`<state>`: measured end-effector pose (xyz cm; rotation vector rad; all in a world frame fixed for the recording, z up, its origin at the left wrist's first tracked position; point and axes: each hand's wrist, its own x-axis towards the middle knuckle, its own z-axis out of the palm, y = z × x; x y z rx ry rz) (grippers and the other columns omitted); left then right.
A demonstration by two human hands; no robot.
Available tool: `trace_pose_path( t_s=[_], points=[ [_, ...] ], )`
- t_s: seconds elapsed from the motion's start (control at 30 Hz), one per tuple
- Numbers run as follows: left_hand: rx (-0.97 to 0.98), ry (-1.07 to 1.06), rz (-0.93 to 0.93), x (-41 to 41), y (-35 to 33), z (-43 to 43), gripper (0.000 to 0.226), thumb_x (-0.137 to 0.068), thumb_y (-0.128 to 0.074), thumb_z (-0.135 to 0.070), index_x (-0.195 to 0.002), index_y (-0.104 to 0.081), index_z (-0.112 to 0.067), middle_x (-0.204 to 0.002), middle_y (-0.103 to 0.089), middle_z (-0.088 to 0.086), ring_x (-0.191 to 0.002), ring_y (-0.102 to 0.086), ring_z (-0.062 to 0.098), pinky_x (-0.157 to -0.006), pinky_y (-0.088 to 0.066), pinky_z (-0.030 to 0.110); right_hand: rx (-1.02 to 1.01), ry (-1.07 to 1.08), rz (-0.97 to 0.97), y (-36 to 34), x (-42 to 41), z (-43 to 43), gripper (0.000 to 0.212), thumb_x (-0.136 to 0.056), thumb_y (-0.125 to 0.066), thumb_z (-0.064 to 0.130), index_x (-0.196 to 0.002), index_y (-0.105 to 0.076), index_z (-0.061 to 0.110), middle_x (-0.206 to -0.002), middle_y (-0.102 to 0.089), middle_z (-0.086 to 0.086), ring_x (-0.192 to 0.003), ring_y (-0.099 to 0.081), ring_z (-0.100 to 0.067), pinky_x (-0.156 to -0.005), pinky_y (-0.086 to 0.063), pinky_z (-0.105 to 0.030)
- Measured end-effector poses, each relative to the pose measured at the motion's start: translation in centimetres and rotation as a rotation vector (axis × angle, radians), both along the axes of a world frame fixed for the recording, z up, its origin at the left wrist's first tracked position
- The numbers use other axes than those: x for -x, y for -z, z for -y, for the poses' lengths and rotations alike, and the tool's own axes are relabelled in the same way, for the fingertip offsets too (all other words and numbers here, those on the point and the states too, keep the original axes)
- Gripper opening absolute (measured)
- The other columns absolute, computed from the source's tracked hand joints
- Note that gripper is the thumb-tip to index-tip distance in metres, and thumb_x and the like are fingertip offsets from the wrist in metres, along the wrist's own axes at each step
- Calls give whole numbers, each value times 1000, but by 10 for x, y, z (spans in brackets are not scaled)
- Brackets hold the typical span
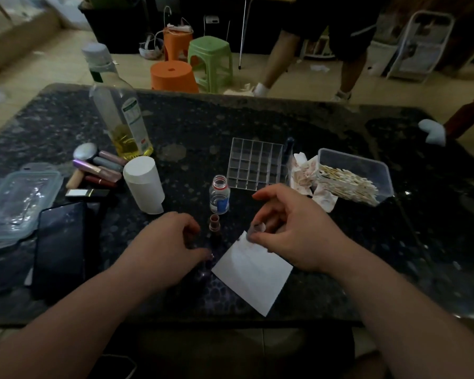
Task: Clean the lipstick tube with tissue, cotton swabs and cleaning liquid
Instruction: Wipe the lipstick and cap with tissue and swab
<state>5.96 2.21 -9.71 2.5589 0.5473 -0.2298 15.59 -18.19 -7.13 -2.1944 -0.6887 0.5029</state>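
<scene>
Lipstick tube (215,228) stands uncapped on table (340,127), just this side of small open bottle (219,196). Your left hand (170,239) curls beside tube base; grip contact unclear. Right hand (290,228) pinches tissue (253,272) corner, beside tube. Steady tube low, wrap tissue, twist. Labels unreadable.

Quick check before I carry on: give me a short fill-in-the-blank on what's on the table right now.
1. The small clear bottle behind the lipstick tube stands with its cap ____.
2. The cotton swabs lie in a clear ____.
3. The right hand pinches a corner of the white ____.
4. The grid organizer has ____ lipsticks in its cells.

Answers: off; box; tissue; no
</scene>
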Motion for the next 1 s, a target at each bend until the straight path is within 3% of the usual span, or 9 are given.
trace_pose_path(
  t_s=[0.07, 0.17, 0.27, 0.4, 0.47, 0.57, 0.7, 0.87, 1.0],
  points=[
    [71, 51, 110, 16, -23, 10, 29, -75, -80, -44, -97, -62, -40, -87, -60, -18, -77, -59, 0, -61, -42, 12, -17, -5, -36, -3, 8, -2, 73, -72, -88, 23, -130, -47, 38, -88, -72, 9, -78, -71, -4, -75, -61, -30],
    [257, 142, 163, 24, -39, 29, 38, -70, -82, -46, -102, -60, -46, -90, -66, -21, -84, -64, -8, -70, -55, 16, -86, -2, -68, -6, 20, -6, 79, -71, -89, 21, -133, -44, 39, -85, -74, 6, -75, -72, -4, -75, -61, -30],
    [272, 151, 161, 19, -28, 40, 29, -75, -79, -44, -99, -64, -45, -92, -68, -22, -85, -65, -8, -79, -58, 21, -131, 27, -98, -6, 31, -10, 77, -72, -88, 24, -132, -43, 39, -84, -75, 3, -74, -72, -7, -73, -61, -30],
    [331, 61, 145, 15, -19, 37, 18, -81, -77, -34, -93, -65, -41, -87, -71, -16, -74, -67, -9, -66, -56, 15, -150, 104, -204, -6, 26, -8, 66, -72, -86, 36, -128, -50, 33, -86, -76, 2, -78, -73, -9, -75, -60, -31],
    [331, 6, 136, 14, -16, 30, 20, -80, -78, -36, -96, -67, -38, -84, -72, -13, -69, -68, -8, -65, -56, 16, 14, 187, -174, 5, 12, -5, 53, -76, -81, 45, -121, -58, 29, -94, -73, 5, -88, -68, -8, -80, -57, -30],
    [358, -48, 103, 15, -12, 21, 27, -78, -81, -37, -102, -70, -34, -84, -73, -11, -67, -71, -3, -67, -59, 20, 435, 232, -98, 31, -2, -7, 47, -80, -75, 47, -118, -60, 24, -105, -64, 5, -94, -61, -11, -84, -56, -32],
    [369, -2, 48, 18, -10, 20, 29, -77, -80, -39, -104, -68, -38, -86, -72, -14, -70, -69, -6, -65, -57, 17, 669, 203, -14, 60, -1, -22, 38, -85, -67, 42, -116, -58, 23, -107, -61, 0, -99, -60, -21, -90, -54, -42],
    [306, 72, 4, 20, -14, 23, 20, -79, -79, -42, -88, -61, -47, -89, -66, -20, -80, -63, -4, -64, -48, 11, 590, 279, -208, 78, -3, -34, 15, -86, -66, 24, -101, -65, 24, -105, -65, -4, -97, -62, -23, -89, -55, -41],
    [294, 84, -12, 22, -13, 23, 28, -78, -79, -44, -100, -61, -45, -98, -62, -20, -88, -60, -3, -69, -46, 12, 385, 150, -221, 49, 0, -20, 4, -82, -65, 16, -83, -64, 21, -88, -63, -1, -78, -59, -15, -64, -50, -27]
  ],
)
